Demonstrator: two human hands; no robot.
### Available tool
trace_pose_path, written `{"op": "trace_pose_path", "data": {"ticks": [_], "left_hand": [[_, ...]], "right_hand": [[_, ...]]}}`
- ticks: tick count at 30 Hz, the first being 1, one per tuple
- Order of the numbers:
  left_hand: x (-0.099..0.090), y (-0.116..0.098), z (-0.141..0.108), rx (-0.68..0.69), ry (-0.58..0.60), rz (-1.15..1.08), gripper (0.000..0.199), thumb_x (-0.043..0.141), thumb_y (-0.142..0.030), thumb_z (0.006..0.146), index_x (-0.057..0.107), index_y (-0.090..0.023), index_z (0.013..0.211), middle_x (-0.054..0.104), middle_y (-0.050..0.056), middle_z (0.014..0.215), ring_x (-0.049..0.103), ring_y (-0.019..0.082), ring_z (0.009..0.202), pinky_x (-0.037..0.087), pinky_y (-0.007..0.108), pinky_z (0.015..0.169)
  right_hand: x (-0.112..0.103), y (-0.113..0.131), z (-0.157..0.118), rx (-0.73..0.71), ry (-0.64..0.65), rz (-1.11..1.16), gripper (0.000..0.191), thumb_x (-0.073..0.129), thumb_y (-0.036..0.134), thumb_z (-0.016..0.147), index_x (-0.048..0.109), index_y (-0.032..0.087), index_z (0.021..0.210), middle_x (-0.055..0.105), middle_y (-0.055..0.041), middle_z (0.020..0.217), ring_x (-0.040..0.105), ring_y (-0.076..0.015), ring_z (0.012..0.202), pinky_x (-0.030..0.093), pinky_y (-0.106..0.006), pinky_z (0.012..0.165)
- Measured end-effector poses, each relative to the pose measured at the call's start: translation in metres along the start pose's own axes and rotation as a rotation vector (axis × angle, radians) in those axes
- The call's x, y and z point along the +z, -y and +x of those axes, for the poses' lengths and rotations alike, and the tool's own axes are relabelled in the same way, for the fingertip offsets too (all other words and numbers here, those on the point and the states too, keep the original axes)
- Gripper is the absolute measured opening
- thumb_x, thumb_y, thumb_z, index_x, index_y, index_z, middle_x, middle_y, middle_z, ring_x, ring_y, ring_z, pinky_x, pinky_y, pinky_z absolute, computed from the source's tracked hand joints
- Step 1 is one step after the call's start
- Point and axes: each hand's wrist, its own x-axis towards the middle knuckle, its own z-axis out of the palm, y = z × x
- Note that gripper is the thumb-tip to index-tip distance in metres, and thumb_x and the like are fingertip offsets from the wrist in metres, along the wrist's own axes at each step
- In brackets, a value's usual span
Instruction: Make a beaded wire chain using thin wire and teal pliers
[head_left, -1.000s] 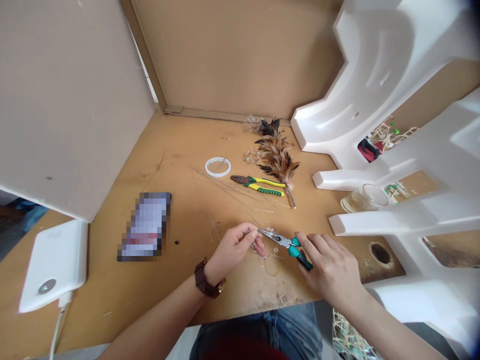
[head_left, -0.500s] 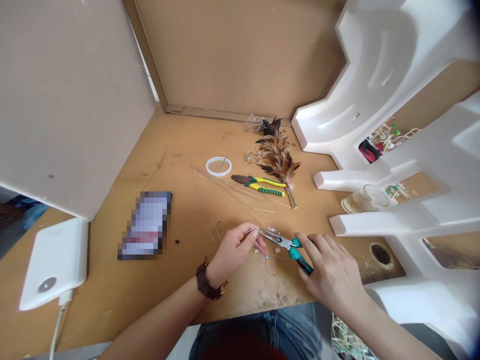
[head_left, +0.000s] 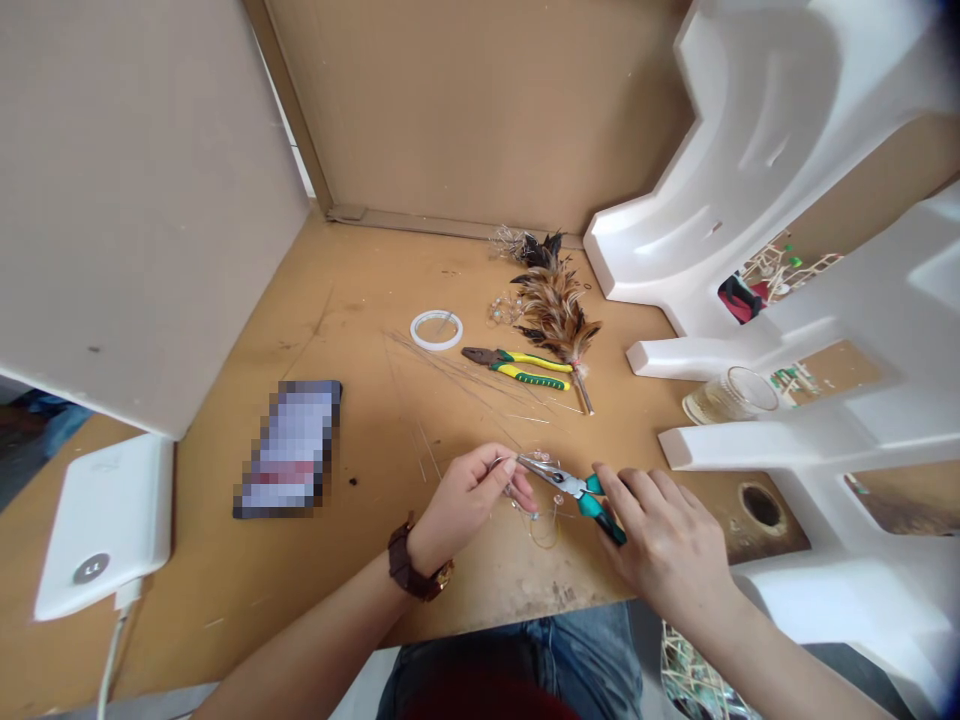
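Note:
My left hand (head_left: pixel 480 488) pinches a thin wire piece strung with clear beads (head_left: pixel 534 515), near the table's front edge. A wristwatch (head_left: pixel 412 562) is on that wrist. My right hand (head_left: pixel 664 530) is wrapped round the teal handles of long-nosed pliers (head_left: pixel 574 487). The pliers' tips meet the wire at my left fingertips. A thin yellowish loop (head_left: pixel 545 540) hangs below the beads. Beyond the hands lie yellow-green pliers (head_left: pixel 517 367) and several straight wires (head_left: pixel 450 372).
A feather bundle (head_left: pixel 559 305) and a white ring (head_left: pixel 436 330) lie farther back. On the left are a phone (head_left: pixel 289 450) and a white power bank (head_left: pixel 109 525). White moulded frames (head_left: pixel 720 450) stand right, beside a glass (head_left: pixel 731 397).
The pliers' jaws look closer together at the wire, and the beads have shifted slightly. Both hands stay in nearly the same place.

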Motion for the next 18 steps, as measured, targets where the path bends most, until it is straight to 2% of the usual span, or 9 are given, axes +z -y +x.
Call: {"op": "trace_pose_path", "data": {"ticks": [9, 18], "left_hand": [[0.002, 0.004, 0.001, 0.01, -0.003, 0.045, 0.021, 0.047, -0.032, 0.085, 0.052, -0.013, 0.076, 0.062, 0.003, 0.068, 0.065, 0.016, 0.06, 0.049, 0.03, 0.062], [0.005, 0.01, 0.0, 0.095, -0.052, 0.204, 0.022, 0.044, -0.033, 0.086, 0.054, -0.015, 0.077, 0.064, 0.003, 0.069, 0.064, 0.014, 0.061, 0.049, 0.027, 0.062]], "right_hand": [[0.0, -0.006, 0.0, -0.017, 0.011, 0.064, 0.029, 0.05, 0.023, 0.078, 0.059, 0.016, 0.105, 0.061, -0.0051, 0.077, 0.053, -0.0174, 0.071, 0.034, -0.028, 0.06], [-0.004, -0.001, -0.002, 0.111, 0.182, 0.131, 0.032, 0.052, 0.026, 0.072, 0.059, 0.021, 0.103, 0.062, -0.0023, 0.077, 0.059, -0.0168, 0.063, 0.032, -0.026, 0.049]]}}
